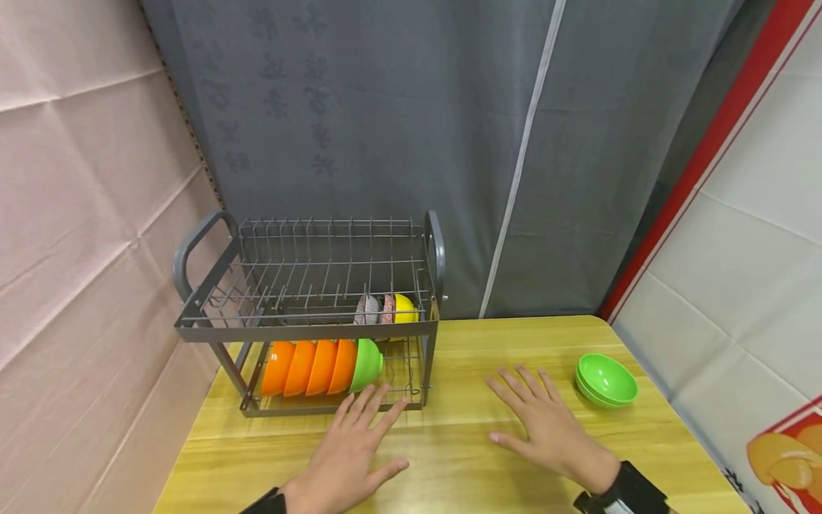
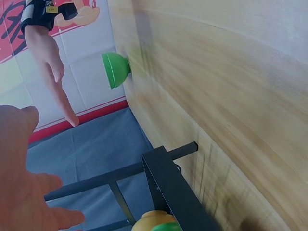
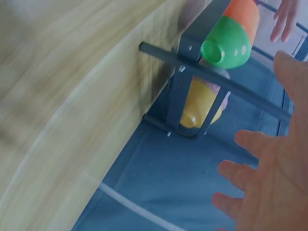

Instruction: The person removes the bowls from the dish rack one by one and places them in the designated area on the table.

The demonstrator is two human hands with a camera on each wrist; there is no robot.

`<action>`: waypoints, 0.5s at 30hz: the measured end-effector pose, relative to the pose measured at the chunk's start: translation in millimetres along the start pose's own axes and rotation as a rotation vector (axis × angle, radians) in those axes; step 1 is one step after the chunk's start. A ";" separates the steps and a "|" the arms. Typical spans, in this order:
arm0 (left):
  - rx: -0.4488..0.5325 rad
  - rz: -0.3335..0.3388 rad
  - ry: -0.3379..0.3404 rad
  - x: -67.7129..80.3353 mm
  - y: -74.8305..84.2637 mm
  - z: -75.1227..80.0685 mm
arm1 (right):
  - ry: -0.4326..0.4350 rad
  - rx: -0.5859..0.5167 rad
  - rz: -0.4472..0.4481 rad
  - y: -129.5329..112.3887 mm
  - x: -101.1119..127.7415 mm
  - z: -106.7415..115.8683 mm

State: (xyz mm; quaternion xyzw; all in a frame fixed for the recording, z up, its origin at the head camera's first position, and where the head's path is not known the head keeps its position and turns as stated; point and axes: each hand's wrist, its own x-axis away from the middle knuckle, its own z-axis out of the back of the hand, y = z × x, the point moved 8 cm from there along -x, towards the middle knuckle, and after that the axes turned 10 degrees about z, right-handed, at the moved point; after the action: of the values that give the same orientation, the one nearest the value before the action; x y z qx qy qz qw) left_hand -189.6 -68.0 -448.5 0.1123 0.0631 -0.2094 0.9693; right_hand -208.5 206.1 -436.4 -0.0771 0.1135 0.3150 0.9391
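Note:
Both hands lie flat and open on the wooden table (image 1: 449, 457), holding nothing. My left hand (image 1: 349, 446) rests just in front of a grey two-tier dish rack (image 1: 308, 328), its fingertips near the rack's lower front rail. My right hand (image 1: 546, 421) lies to the right, a short way left of two stacked green bowls (image 1: 606, 380). The rack's lower tier holds several orange bowls (image 1: 308, 368) on edge with one green bowl (image 1: 366, 364) at their right end. A yellow bowl (image 1: 404, 308) and small patterned dishes stand behind, at the back of the lower tier.
A grey curtain (image 1: 398, 128) hangs behind the rack. A pink cloth wall (image 1: 77, 214) stands at the left, a white panel with a red stripe (image 1: 751, 235) at the right. The rack's upper tier (image 1: 321, 264) holds nothing.

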 end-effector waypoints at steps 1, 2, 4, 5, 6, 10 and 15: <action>0.010 0.005 -0.005 0.2 -1.4 0.0 | 0.001 0.002 0.007 -2.6 -0.4 -0.2; 0.018 0.008 -0.006 0.6 -2.5 0.2 | 0.003 0.005 0.013 -5.1 -0.5 -0.6; 0.039 0.016 -0.017 1.4 -5.0 -0.7 | 0.005 0.007 0.026 -10.5 -1.3 -0.6; 0.044 0.022 -0.018 1.9 -6.3 -0.9 | 0.006 0.011 0.033 -13.0 -1.8 -0.9; 0.045 0.023 -0.011 2.4 -7.4 -1.0 | 0.007 0.013 0.040 -15.5 -2.4 -1.0; 0.041 0.028 0.036 5.5 -11.5 1.3 | 0.005 0.022 0.068 -25.8 -5.8 -2.5; 0.031 0.035 0.067 8.5 -17.1 3.7 | 0.016 0.034 0.140 -42.0 -12.5 -6.3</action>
State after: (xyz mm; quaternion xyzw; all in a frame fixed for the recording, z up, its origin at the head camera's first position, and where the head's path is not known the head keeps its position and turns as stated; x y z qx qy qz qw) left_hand -188.9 -87.4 -449.6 0.1356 0.0904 -0.1895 0.9683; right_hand -193.6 164.5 -436.1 -0.0556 0.1313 0.3771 0.9151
